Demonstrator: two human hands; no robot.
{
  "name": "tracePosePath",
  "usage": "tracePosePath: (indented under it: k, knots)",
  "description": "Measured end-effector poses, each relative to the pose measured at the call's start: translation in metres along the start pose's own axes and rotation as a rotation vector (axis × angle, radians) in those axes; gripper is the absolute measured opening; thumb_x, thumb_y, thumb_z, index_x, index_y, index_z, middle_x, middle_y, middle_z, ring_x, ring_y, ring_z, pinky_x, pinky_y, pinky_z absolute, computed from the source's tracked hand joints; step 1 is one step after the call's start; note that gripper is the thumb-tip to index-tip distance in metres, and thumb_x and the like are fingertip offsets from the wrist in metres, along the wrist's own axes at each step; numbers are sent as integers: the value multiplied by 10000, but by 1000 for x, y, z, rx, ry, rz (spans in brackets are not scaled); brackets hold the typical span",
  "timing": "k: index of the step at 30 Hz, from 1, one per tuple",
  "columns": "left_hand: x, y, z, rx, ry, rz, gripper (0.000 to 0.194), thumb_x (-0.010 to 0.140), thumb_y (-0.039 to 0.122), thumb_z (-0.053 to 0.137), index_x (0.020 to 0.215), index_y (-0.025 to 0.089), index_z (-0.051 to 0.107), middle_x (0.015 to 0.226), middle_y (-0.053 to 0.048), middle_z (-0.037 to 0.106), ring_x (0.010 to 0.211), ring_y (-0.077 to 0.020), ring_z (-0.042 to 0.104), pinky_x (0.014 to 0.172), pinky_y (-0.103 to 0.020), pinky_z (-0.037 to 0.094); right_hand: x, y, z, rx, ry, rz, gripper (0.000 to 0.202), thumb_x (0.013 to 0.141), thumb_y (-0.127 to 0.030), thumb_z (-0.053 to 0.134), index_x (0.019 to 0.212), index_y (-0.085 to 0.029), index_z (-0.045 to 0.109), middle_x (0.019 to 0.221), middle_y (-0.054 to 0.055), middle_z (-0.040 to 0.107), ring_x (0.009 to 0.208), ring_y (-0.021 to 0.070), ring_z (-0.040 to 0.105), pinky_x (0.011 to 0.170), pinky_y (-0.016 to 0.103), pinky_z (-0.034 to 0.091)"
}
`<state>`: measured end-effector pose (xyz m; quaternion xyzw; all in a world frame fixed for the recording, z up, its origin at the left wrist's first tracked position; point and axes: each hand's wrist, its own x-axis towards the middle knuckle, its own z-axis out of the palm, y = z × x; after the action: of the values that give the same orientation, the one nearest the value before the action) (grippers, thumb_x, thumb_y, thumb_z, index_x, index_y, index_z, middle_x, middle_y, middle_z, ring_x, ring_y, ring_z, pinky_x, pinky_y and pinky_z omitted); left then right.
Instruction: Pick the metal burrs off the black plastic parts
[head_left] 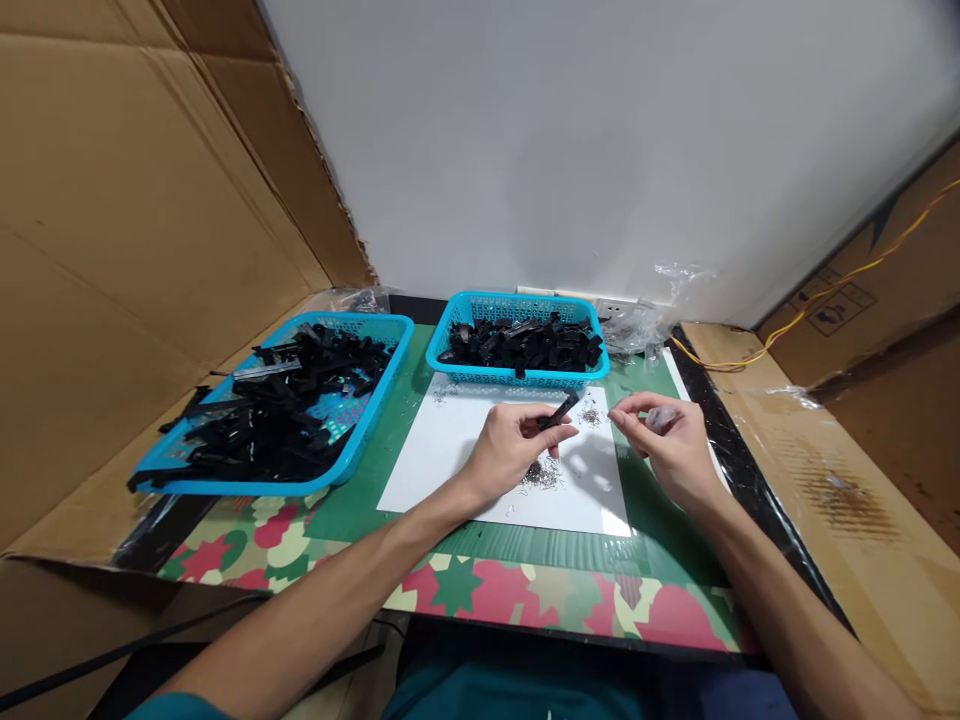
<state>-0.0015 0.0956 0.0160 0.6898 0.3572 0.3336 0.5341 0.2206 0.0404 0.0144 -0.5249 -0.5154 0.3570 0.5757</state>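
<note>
Above a white sheet (pixel 442 460), my left hand (pixel 517 445) pinches a small black part (pixel 562 408) that points up and to the right. My right hand (pixel 671 440) is to its right over the green mat, its thumb and index fingertips together; whatever sits between the tips is too small to make out. Something clear, like a bit of plastic (pixel 661 418), lies in its curled fingers. A pile of tiny metal pieces (pixel 544 475) is on the sheet below my left hand, and a smaller pile (pixel 591 415) lies between the hands.
A large blue basket (pixel 375 410) of black parts stands at the left. Behind the sheet is a smaller blue basket (pixel 517 376), also holding black parts. Clear plastic bags (pixel 634 328) lie at the back right. Cardboard (pixel 840 450) and a yellow wire (pixel 780 337) are at the right.
</note>
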Motion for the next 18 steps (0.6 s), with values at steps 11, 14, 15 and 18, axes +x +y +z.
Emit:
tracePosePath:
  k: [11, 14, 15, 18]
  knots:
    - [0, -1, -6, 354, -44, 179, 377, 1085, 422, 478, 868, 180, 670, 742, -4, 675, 647, -140, 586, 651, -256, 403, 7, -2, -12, 69, -34, 136, 365, 793, -509, 867, 816, -163, 754, 501, -66, 430, 449, 81, 319, 429, 250, 234]
    - [0, -3, -6, 468, -16, 235, 260, 1057, 399, 558, 1072, 195, 718, 876, -30, 734, 750, -175, 645, 703, -273, 430, 9, -5, -15, -6, -78, 199, 431, 750, -564, 874, 783, -155, 743, 502, -65, 423, 457, 82, 312, 437, 249, 211]
    - [0, -3, -6, 503, -4, 255, 257, 1054, 395, 567, 1128, 199, 716, 911, -37, 741, 768, -182, 653, 715, -279, 438, 10, -5, -16, -32, -86, 223, 458, 734, -587, 875, 769, -151, 737, 504, -64, 422, 460, 81, 309, 441, 249, 194]
    - [0, -6, -7, 577, -33, 327, 247, 1040, 381, 608, 1163, 190, 705, 983, -56, 741, 793, -190, 664, 743, -291, 462, 11, -3, -16, -105, -108, 280, 530, 686, -648, 871, 738, -144, 717, 515, -61, 423, 472, 80, 298, 459, 256, 161]
